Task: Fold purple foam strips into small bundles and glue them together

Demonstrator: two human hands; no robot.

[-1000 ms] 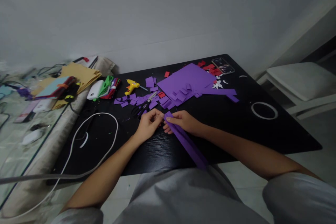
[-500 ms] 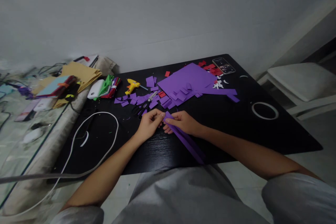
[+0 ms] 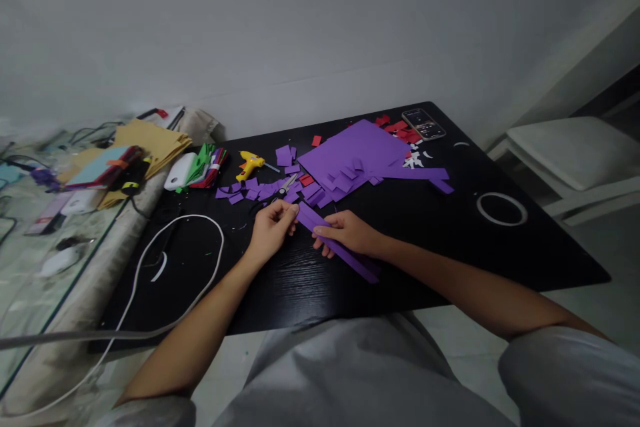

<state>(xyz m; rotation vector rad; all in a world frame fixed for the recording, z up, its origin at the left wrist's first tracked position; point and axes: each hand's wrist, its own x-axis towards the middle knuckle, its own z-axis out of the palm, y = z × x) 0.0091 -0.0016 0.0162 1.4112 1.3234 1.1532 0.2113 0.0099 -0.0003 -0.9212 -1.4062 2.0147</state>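
Purple paper strips [image 3: 350, 259] stretch slantwise between my two hands over the front of the black table. My left hand [image 3: 274, 225] pinches their upper left end between thumb and fingers. Farther along, my right hand [image 3: 347, 233] grips the strips with its thumb on top. Just beyond my left hand lie black-handled scissors [image 3: 285, 189], partly hidden behind it, with small cut purple paper pieces [image 3: 253, 188] around them. A large purple sheet [image 3: 350, 150] lies past my right hand, with several small pieces on it.
A yellow glue gun [image 3: 250, 164] lies at the back, beside bundled coloured paper strips [image 3: 204, 167]. Red scraps [image 3: 395, 128] and a phone [image 3: 424, 125] are at the back right. A white ring [image 3: 501, 209] lies on the right; a white cable [image 3: 220, 260] loops on the left.
My left hand has moved left and slightly away from me, pulling the strips' end along. The strips' lower end has come up off the table's front edge, and my hands are farther apart.
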